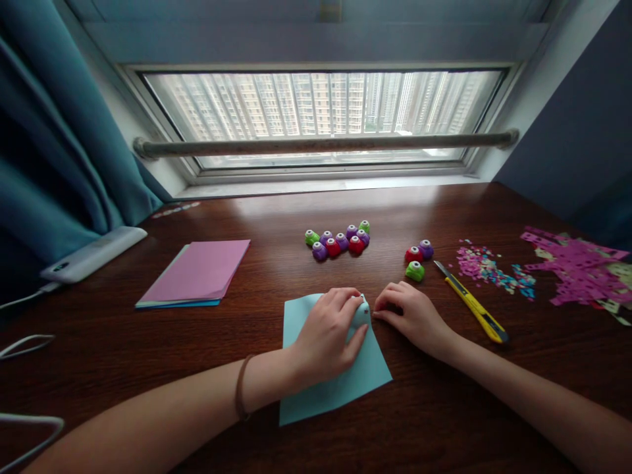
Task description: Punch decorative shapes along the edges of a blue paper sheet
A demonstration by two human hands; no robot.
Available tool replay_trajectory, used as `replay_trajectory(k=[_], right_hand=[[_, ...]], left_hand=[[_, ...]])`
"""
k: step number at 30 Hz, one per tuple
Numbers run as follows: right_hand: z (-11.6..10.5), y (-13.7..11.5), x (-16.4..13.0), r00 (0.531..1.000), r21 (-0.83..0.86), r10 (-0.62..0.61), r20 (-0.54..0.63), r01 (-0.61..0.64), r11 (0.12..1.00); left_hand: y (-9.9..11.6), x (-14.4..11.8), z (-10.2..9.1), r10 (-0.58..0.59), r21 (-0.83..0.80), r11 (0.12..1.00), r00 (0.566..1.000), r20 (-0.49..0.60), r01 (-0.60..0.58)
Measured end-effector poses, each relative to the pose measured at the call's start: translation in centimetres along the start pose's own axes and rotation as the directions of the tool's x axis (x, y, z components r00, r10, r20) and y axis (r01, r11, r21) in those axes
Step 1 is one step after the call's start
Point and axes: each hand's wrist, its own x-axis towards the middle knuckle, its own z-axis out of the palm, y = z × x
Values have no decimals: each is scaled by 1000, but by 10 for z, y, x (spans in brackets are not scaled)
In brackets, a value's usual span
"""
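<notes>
A light blue sheet of paper (301, 388) lies on the dark wooden table (444, 408) in front of me. My left hand (328, 336) lies flat on the sheet and presses it down near its far right corner. My right hand (412, 315) rests beside that corner, its fingertips pinching the paper's edge. Something small and pale blue (364, 311) shows between the two hands; what it is cannot be made out.
A stack of pink and blue paper (197, 271) lies at the left. Small coloured punches (340, 240) sit in a cluster at the middle; three more punches (417, 258) are near a yellow utility knife (473, 304). Paper confetti (486, 266) and punched pink scraps (580, 266) lie at right. A white device (93, 253) with cables is far left.
</notes>
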Motion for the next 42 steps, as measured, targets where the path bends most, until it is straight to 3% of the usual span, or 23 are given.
replay_trajectory(k=[5, 9, 12, 15, 19, 23, 30, 35, 38, 42], right_hand=[[-6, 2, 1, 999, 120, 7, -38, -3, 993], [-40, 20, 9, 975, 218, 136, -178, -96, 971], [-79, 51, 14, 857, 189, 270, -438, -205, 960], [-116, 88, 11, 727, 11, 237, -645, -301, 954], [-142, 124, 2, 661, -118, 207, -721, -412, 903], [-148, 141, -2, 625, -116, 188, -758, -412, 904], [-146, 144, -1, 615, -130, 119, -780, -344, 930], [-137, 126, 3, 635, -159, 59, -771, -281, 946], [-124, 98, 5, 689, -236, -35, -724, -200, 951], [-94, 45, 7, 826, -269, -146, -544, -7, 963]], left_hand=[[2, -1, 0, -1, 43, 999, 1000, 31, 0], [1, -2, 0, 21, 54, 998, 999, 47, -23], [0, -3, 1, 50, 76, 996, 997, 54, -54], [-1, -3, 3, 78, 117, 989, 995, 69, -85], [-1, -3, 5, 98, 177, 978, 990, 97, -114], [-2, -5, 6, 120, 221, 965, 985, 123, -145], [1, -5, 2, 110, 231, 962, 979, 170, -148], [2, -4, -7, 83, 194, 971, 955, 285, -142], [1, -3, -16, 68, 167, 978, 950, 304, -123], [-1, -2, -30, 55, 171, 980, 960, 276, -105]])
